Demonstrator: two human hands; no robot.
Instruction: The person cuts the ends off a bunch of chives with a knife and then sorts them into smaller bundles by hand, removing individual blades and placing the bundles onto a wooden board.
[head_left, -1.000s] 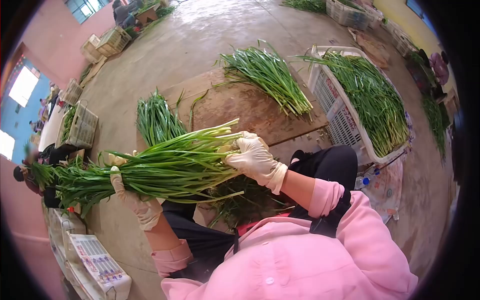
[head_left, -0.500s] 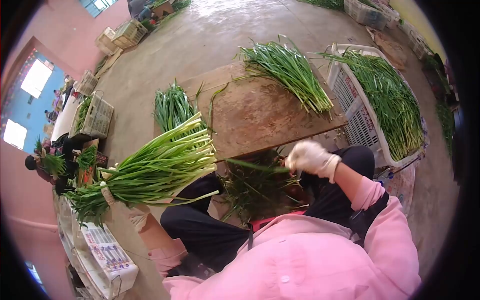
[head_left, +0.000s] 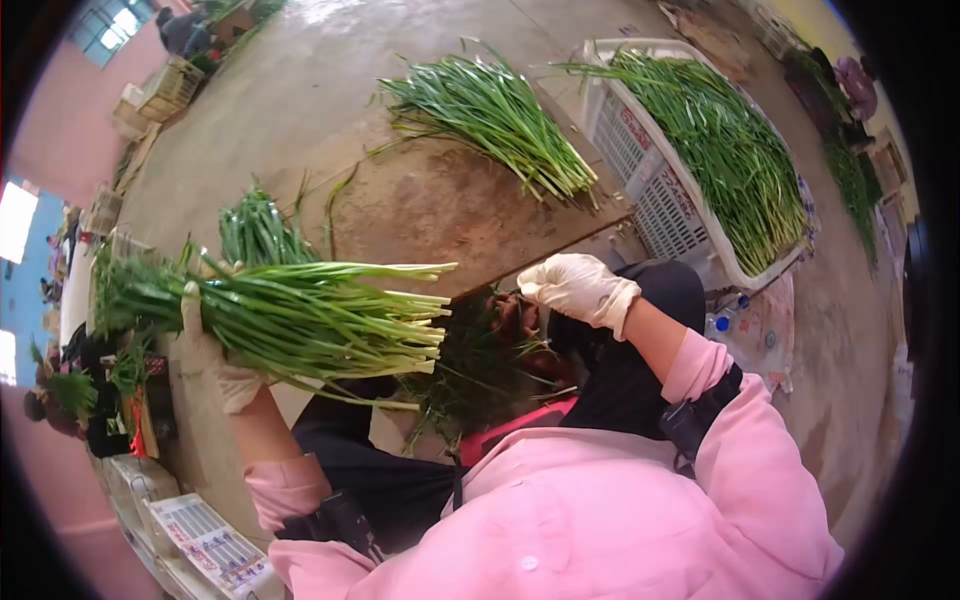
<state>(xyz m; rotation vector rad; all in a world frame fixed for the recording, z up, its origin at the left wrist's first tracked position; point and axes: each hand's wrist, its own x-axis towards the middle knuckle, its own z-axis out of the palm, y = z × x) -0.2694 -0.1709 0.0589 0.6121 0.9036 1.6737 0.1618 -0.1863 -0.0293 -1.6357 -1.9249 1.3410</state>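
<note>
My left hand (head_left: 208, 345), in a pale glove, is wrapped round a large bunch of green stalks (head_left: 320, 315), its pale cut ends pointing right. My right hand (head_left: 572, 288), gloved as well, has its fingers pressed together beside the near right edge of the wooden board (head_left: 450, 215); whatever is between its fingertips, if anything, is too small to make out. One bundle of greens (head_left: 490, 120) lies across the far side of the board. Another bundle (head_left: 262, 228) lies at the board's left, partly behind the held bunch.
A white crate (head_left: 690, 215) full of greens stands at the right. Loose leaves (head_left: 475, 375) lie in a heap below the board, between my legs. Further crates (head_left: 170, 90) stand at the back left. A co-worker (head_left: 60, 400) is at the far left.
The view has turned to the right. The held bunch is now more level. The long leaf that trailed from my right hand no longer shows there.
</note>
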